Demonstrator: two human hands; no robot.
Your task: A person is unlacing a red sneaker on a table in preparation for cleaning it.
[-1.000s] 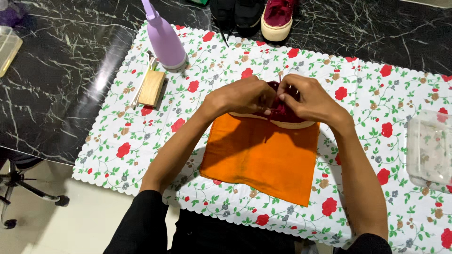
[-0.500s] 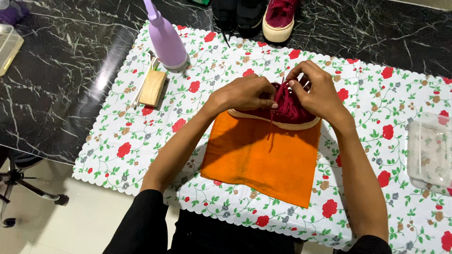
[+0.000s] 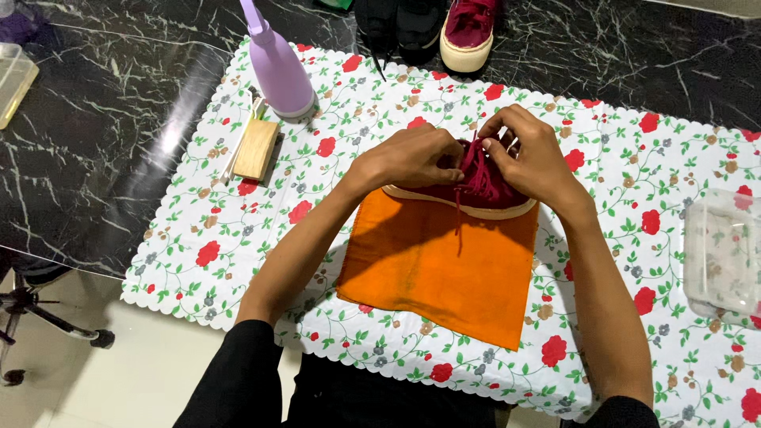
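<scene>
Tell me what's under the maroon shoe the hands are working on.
An orange cloth lies under the maroon shoe, spread over the floral table cover. The shoe's sole and the cloth directly beneath it are hidden.

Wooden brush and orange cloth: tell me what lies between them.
Head view: only bare flowered table cover lies between the wooden brush and the orange cloth.

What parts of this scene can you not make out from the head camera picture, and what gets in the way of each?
- Head view: the front of the dark red shoe and its lace ends, covered by the left hand and right hand.
- Head view: the second red shoe, cut off by the top edge.
- Head view: the purple bottle, its top cut off by the top edge.
- Head view: the clear box, cut off by the right edge.
</scene>
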